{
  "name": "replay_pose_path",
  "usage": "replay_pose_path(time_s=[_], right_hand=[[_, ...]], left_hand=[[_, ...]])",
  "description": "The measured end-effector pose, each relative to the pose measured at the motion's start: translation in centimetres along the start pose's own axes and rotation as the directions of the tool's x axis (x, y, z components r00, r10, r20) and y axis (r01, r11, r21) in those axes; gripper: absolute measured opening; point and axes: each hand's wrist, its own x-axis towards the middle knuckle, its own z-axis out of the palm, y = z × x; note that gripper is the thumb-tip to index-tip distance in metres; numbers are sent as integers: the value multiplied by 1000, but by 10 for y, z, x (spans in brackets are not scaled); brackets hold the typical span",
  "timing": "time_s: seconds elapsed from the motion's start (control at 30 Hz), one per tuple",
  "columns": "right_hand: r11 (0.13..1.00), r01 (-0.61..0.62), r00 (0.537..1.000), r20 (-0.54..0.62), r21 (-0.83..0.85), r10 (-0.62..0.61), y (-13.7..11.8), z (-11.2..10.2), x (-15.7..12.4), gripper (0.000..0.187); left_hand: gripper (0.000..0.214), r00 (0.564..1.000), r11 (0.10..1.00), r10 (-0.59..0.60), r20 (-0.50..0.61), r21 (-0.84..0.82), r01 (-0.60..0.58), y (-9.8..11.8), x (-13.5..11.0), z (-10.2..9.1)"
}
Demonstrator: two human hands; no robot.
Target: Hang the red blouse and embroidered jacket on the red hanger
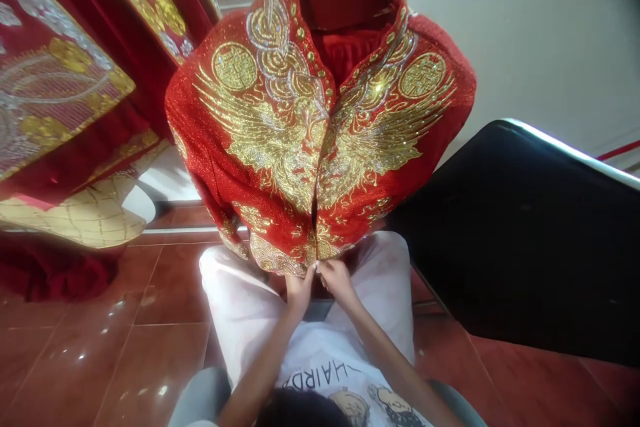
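A red jacket [360, 200] with gold and silver embroidery hangs upright in front of me, its stand collar open at the top. Gold winged figures spread across both front panels, with a round gold emblem near each shoulder. My left hand [299, 288] is closed on the bottom hem, just left of the front opening, its fingers partly behind the cloth. Beside it, my right hand [337, 277] pinches the hem at the lower end of the same opening. The two hands almost touch. Whether they hold anything small there is hidden.
A black table top [520, 233] with a pale edge stands close on the right. At the left hang red garments [50, 80] with gold and silver decoration, above a cream cloth [85, 213]. Red tiles [170, 287] cover the floor. My knees in pale trousers [240, 307] flank the hem.
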Motion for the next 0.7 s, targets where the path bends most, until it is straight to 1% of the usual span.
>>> replay_pose_path(time_s=[0.07, 0.13, 0.2, 0.27, 0.37, 0.43, 0.5, 0.57, 0.63, 0.7], right_hand=[[998, -59, 997, 48, -1, 59, -1, 2, 2, 28], [994, -109, 990, 87, 10, 108, -3, 5, 3, 25], [991, -132, 986, 104, 28, 128, -6, 9, 3, 23], [991, -125, 988, 100, 51, 120, -11, 14, 4, 23], [992, -79, 995, 74, 93, 73, -18, 21, 6, 30], [991, -57, 997, 61, 120, 50, -23, 26, 7, 30], [988, -55, 997, 64, 143, 46, -27, 29, 7, 25], [985, -63, 996, 76, 161, 52, -31, 30, 6, 22], [983, -56, 996, 76, 174, 44, -39, 32, 4, 23], [981, -10, 999, 54, 192, 0, -53, 33, 3, 24]], left_hand=[[45, 999, 998, 29, -18, 57, -28, -3, 1, 0], [44, 1000, 999, 6, -17, 39, -5, -7, 1, 1], [44, 1000, 1000, -25, -10, 10, 25, -9, 1, 2], [45, 999, 1000, -26, -29, -13, 25, -12, 1, 4], [43, 998, 999, 33, -60, -29, -34, -15, 2, 6], [38, 998, 997, 66, -22, -49, -67, -16, 5, 7], [35, 996, 994, 83, 19, -66, -82, -17, 8, 7], [34, 995, 994, 95, 24, -60, -93, -18, 10, 6], [35, 995, 994, 99, 23, -46, -98, -21, 12, 6], [39, 996, 996, 86, 14, -31, -85, -25, 13, 6]])
